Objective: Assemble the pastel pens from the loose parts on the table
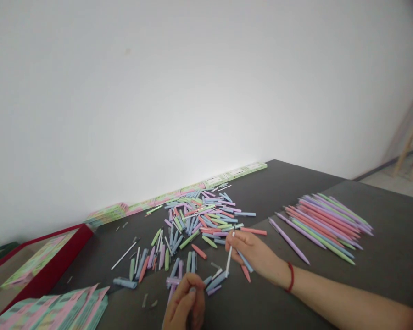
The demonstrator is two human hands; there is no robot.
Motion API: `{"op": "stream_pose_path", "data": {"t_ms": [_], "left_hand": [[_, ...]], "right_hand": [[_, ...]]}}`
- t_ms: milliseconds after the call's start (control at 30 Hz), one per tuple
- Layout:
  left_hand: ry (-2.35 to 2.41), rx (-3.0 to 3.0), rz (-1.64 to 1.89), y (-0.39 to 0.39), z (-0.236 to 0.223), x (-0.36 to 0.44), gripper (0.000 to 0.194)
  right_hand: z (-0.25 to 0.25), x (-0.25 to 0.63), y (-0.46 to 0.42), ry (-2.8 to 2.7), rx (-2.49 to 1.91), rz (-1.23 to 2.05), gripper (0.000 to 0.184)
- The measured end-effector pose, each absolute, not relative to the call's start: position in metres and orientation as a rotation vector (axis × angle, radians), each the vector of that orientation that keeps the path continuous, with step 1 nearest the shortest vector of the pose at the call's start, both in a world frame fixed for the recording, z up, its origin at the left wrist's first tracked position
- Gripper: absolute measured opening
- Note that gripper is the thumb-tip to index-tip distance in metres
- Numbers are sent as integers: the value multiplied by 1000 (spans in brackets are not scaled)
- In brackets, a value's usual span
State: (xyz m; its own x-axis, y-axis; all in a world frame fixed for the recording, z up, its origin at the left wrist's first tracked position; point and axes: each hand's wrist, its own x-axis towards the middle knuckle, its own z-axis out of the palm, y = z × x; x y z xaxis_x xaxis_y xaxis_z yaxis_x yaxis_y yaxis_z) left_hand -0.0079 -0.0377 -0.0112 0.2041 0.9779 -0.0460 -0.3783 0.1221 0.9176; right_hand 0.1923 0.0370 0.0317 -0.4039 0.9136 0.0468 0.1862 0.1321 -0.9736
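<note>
My right hand [251,252] pinches a thin white pen refill [229,262], its dark tip pointing up and away. A blue pen barrel [245,262] and a coral one [245,273] show just below that hand. At the bottom edge, my left hand [187,302] is closed; a small bluish-grey end peeks out between thumb and fingers, the rest hidden. Beside it lie purple pen parts [173,281] and blue pen parts [219,278]. Beyond both hands spreads a large heap of pastel pen parts [203,215], with loose white refills [125,255] at its left.
Complete-looking pastel pens [325,224] lie in a pile on the dark table [296,176] at right. Flat printed boxes [172,197] line the white wall. A red-sided box [60,259] and fanned printed packets [65,309] occupy the left.
</note>
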Motion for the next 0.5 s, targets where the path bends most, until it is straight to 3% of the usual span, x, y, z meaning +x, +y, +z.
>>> {"op": "stream_pose_path", "data": {"t_ms": [133,500], "left_hand": [[650,812,1195,-35,-3,-13,32],[580,724,1120,-37,8,-5,26]], "right_hand": [[21,205,50,-1976,-1167,1183,40],[5,206,67,-2115,-1281,752,32]]}}
